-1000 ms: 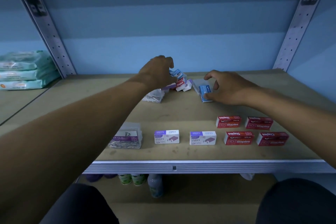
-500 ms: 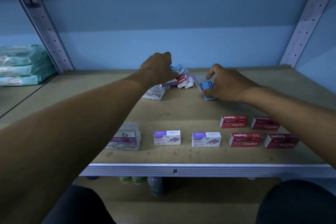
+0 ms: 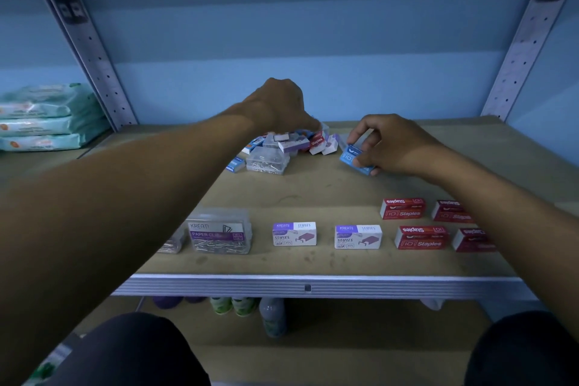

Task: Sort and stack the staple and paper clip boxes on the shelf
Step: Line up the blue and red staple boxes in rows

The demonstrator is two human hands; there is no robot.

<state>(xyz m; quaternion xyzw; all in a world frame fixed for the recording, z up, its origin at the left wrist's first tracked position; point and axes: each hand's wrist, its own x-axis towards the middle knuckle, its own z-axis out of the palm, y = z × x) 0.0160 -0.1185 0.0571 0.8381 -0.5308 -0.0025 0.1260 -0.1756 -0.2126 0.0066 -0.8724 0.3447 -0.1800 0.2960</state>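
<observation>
Right hand (image 3: 396, 147) grip pinching blue staple box (image 3: 355, 159); left hand (image 3: 279, 106) grip curled in pile (image 3: 291, 142), contents unclear.

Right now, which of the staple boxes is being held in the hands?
The blue staple box, pinched by the right hand beside the pile. The red and white-purple boxes in front lie untouched on the shelf.

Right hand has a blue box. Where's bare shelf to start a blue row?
The shelf is bare between the loose pile and the white staple boxes, also behind the red boxes toward the right upright. The front row is crowded. The right hand grips the blue box.
</observation>
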